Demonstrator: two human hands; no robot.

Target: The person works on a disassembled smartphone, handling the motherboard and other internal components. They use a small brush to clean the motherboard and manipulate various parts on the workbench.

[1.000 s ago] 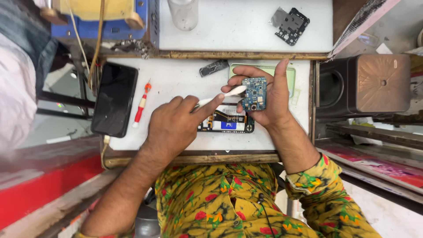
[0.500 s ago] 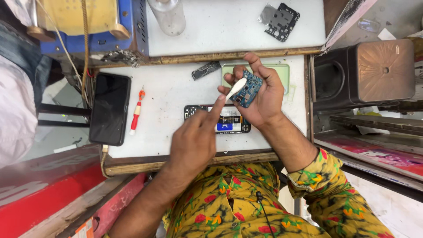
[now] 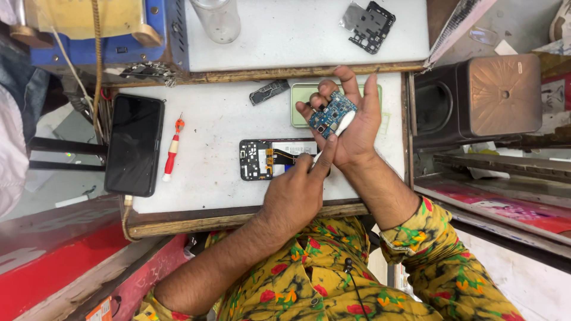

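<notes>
White worktop (image 3: 208, 172) under the camera, with an opened phone body (image 3: 275, 159) lying flat at its middle, a red screwdriver (image 3: 171, 148) and a dark phone (image 3: 134, 144) off to one side. Right hand (image 3: 348, 122) cradles the small blue circuit board (image 3: 333, 113) in loosely curled fingers above the worktop, while the left hand (image 3: 297, 193) pinches a white tool (image 3: 333, 135) against the board. Risk, I'd say: push too hard and the tip skids, scraping components or flicking the lightly held board down onto the phone.
</notes>
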